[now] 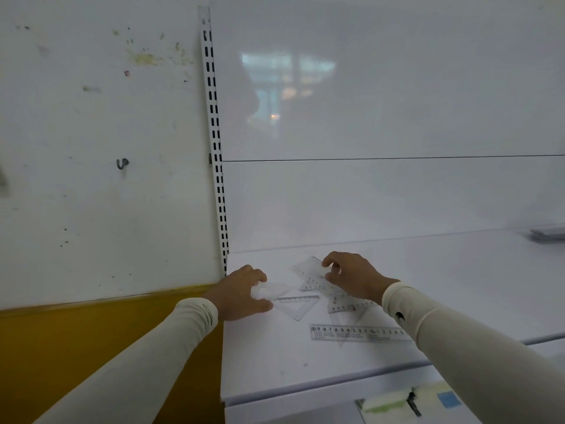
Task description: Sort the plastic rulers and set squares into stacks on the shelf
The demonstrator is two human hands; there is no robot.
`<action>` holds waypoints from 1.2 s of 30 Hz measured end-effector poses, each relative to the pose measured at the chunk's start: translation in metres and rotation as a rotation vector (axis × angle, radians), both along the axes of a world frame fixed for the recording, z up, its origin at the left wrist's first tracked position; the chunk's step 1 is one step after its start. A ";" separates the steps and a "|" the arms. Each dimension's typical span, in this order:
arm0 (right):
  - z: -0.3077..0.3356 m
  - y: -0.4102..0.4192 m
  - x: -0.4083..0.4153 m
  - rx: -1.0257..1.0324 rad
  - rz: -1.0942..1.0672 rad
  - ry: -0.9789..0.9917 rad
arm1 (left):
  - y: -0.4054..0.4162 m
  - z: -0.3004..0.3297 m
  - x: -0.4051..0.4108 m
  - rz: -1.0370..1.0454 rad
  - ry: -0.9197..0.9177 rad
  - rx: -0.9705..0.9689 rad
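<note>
1. Where the white shelf [275,356] meets its front lip, price labels [397,403] sit in the edge strip, one pale green and one with a blue patch; their print is too blurred to read.
2. Just behind the lip, a clear straight ruler [357,332] lies flat, its black numbers running along its length; its right end passes under the right forearm's cream sleeve [458,347].
3. Farther in, a small clear set square [298,306] lies flat between the two hands, one corner pointing toward the shelf front.
4. The left hand [241,293] rests at the shelf's left edge, fingers curled around another clear piece [276,290] whose shape is hard to make out against the white surface.
5. To the right, several clear rulers and set squares [339,298] overlap in a loose heap, crossing at angles.
6. The right hand [351,275] sits over the far part of that heap, its fingertips [328,264] bent down and pinching the edge of a clear ruler [310,269].
7. At the far right of the shelf, well apart from the hands, lies a pale flat stack [547,233], blurred.
8. Behind everything rises the glossy white back panel [382,194], with a slotted upright [215,148] at its left and a stained wall with a small hook [122,163] beyond.
</note>
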State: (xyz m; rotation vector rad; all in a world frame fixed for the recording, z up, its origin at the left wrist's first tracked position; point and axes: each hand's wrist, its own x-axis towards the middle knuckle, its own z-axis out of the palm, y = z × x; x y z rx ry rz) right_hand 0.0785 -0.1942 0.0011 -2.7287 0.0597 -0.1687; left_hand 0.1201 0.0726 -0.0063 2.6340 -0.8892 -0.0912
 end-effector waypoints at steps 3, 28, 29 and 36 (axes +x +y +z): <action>-0.005 -0.003 0.001 -0.009 -0.064 0.029 | 0.000 -0.001 -0.002 0.001 0.003 0.003; -0.009 0.004 0.004 -0.133 -0.126 0.148 | 0.003 -0.003 0.000 0.029 0.010 0.010; -0.009 0.005 0.005 -0.076 -0.083 0.133 | 0.003 -0.003 0.001 0.028 0.010 0.013; -0.001 -0.005 -0.001 -0.129 0.268 0.160 | 0.007 -0.001 0.003 0.047 0.010 0.007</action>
